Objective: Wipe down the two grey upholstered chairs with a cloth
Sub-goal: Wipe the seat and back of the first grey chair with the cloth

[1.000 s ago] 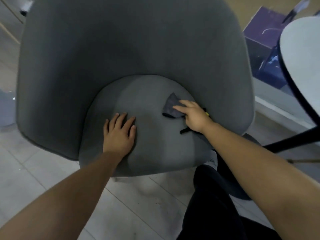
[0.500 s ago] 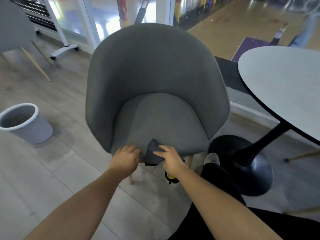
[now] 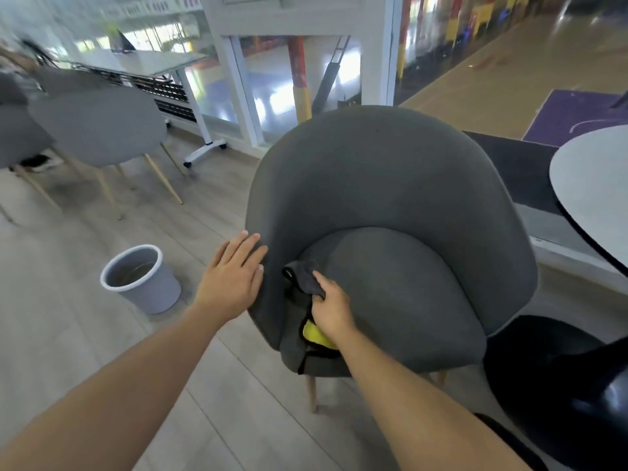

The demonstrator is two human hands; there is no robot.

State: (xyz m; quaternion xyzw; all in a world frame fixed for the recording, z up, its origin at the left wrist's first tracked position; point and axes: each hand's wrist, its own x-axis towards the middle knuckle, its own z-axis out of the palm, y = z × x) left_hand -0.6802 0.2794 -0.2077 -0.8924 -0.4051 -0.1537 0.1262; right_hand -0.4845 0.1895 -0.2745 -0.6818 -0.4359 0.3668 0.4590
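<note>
Plank floor (image 3: 238, 406), perhaps glazed walls (image 3: 268, 86)

Matt grey fabric chair (image 3: 390, 185), wooden legs (image 3: 311, 392)

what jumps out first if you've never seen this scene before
The big grey chair fills the centre, with the right hand gripping a dark cloth at the left edge of the seat. The left hand rests flat on the chair's outer left side. A grey bin stands on the floor to the left, a second grey chair beyond it.
</note>
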